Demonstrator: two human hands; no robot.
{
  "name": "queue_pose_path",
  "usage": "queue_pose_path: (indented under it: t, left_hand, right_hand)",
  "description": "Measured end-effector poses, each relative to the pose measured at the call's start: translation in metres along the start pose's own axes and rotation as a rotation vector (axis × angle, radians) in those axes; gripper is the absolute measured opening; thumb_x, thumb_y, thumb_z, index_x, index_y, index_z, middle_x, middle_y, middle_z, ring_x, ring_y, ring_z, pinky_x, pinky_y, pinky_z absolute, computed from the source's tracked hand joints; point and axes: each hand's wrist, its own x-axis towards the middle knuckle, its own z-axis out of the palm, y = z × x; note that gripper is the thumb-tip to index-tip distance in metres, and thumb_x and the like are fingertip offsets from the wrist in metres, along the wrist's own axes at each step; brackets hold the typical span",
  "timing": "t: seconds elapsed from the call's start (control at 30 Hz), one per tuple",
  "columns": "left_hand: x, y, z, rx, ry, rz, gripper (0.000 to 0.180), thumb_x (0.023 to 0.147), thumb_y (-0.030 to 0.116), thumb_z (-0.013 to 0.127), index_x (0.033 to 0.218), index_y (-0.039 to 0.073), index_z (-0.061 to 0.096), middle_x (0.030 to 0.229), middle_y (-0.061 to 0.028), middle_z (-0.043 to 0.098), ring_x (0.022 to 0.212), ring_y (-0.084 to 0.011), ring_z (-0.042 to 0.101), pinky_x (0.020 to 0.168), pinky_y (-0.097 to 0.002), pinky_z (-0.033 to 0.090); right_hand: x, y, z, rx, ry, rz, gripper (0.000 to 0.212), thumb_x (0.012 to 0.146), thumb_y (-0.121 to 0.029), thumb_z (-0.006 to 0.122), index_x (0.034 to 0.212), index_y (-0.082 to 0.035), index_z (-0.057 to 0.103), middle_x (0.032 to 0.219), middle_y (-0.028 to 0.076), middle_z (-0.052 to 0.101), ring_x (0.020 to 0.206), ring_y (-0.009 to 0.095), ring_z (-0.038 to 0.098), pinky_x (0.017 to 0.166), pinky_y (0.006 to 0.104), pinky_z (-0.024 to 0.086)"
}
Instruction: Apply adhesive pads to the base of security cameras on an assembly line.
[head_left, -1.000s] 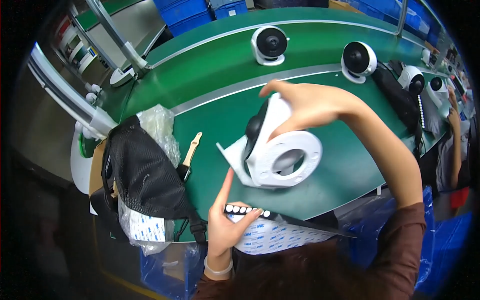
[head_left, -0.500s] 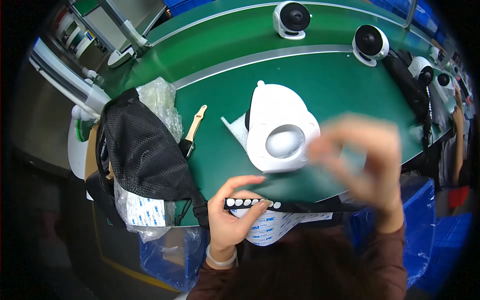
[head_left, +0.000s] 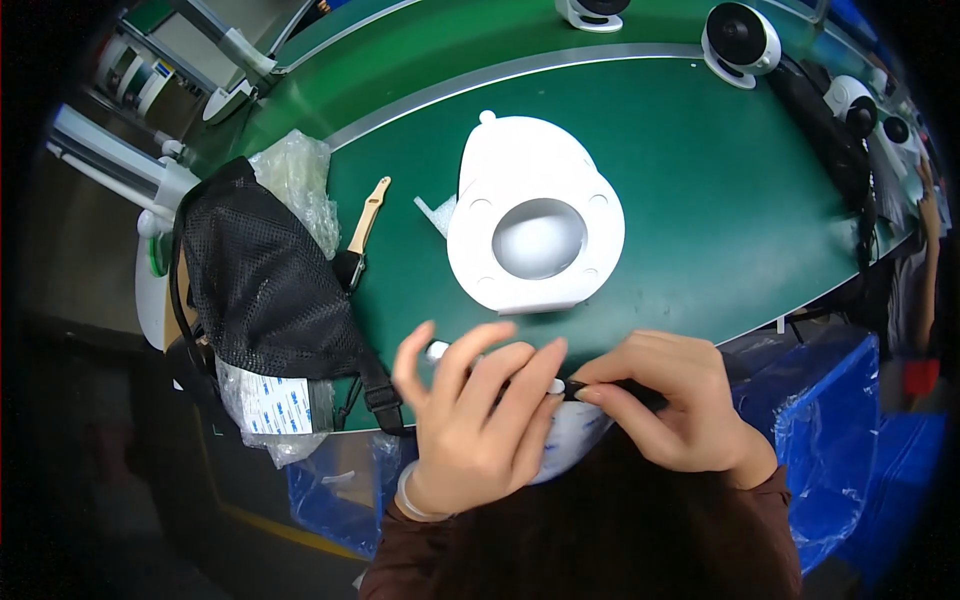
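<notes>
The right hand (head_left: pixel 678 405) has its grip closed on a black strip with white dots (head_left: pixel 572 389), pinched between thumb and forefinger near the front edge of the green desk (head_left: pixel 720 220). The left hand (head_left: pixel 470 440) is just beside it, fingers spread over the strip; I cannot tell whether its grip holds anything, since the thumb is hard to make out. A white sheet with blue print (head_left: pixel 575 440) shows below the strip, partly hidden by the hands. Beyond both hands and apart from them, a white camera (head_left: pixel 530 165) rests on the desk, the round opening in its base facing up. To its left lie a brush (head_left: pixel 368 215), a black mesh bag (head_left: pixel 265 270) and a clear plastic bag (head_left: pixel 297 180); a second camera (head_left: pixel 741 38) stands toward the far right.
</notes>
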Motion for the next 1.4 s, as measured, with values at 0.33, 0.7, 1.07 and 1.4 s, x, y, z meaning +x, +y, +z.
queue_pose_path:
  t: [0.33,0.7,1.07,1.4]
  left_hand:
    - [0.008,-0.015,0.007,-0.663,-0.1,-0.044,0.007,0.066,0.002,0.056,0.072,0.004,0.054,0.067,-0.0038,0.046,0.063,-0.0195,0.043,0.068,-0.0319,0.024]
    - [0.009,-0.006,0.005,-0.57,-0.031,-0.08,0.01,0.062,-0.001,0.058,0.067,0.006,0.054,0.061,-0.0015,0.046,0.058,-0.0177,0.043,0.066,-0.0318,0.024]
    - [0.008,-0.012,0.006,-0.576,-0.002,-0.115,0.01,0.062,-0.002,0.058,0.066,0.006,0.054,0.059,-0.0012,0.045,0.056,-0.0168,0.042,0.065,-0.031,0.024]
    - [-0.007,-0.021,0.021,-0.682,0.096,-0.46,0.007,0.069,-0.001,0.059,0.074,0.003,0.06,0.107,-0.0168,0.049,0.08,-0.018,0.048,0.077,-0.0293,0.034]
  right_hand:
    - [-0.003,-0.002,0.001,-0.081,0.182,-0.188,0.016,0.065,-0.002,0.069,0.079,-0.005,0.063,0.07,0.005,0.061,0.058,0.019,0.059,0.05,0.0261,0.046]
    - [-0.003,-0.006,-0.004,-0.092,0.134,-0.138,0.019,0.062,-0.001,0.069,0.079,-0.004,0.062,0.074,0.005,0.06,0.059,0.02,0.059,0.048,0.0277,0.046]
    - [0.0,-0.008,0.004,-0.199,0.178,-0.186,0.015,0.065,-0.002,0.067,0.077,-0.003,0.059,0.073,0.007,0.058,0.06,0.023,0.058,0.051,0.0299,0.047]
    - [0.023,-0.021,0.005,-0.109,0.279,-0.094,0.015,0.066,0.009,0.062,0.079,0.002,0.06,0.082,0.011,0.065,0.074,0.02,0.063,0.066,0.0261,0.049]
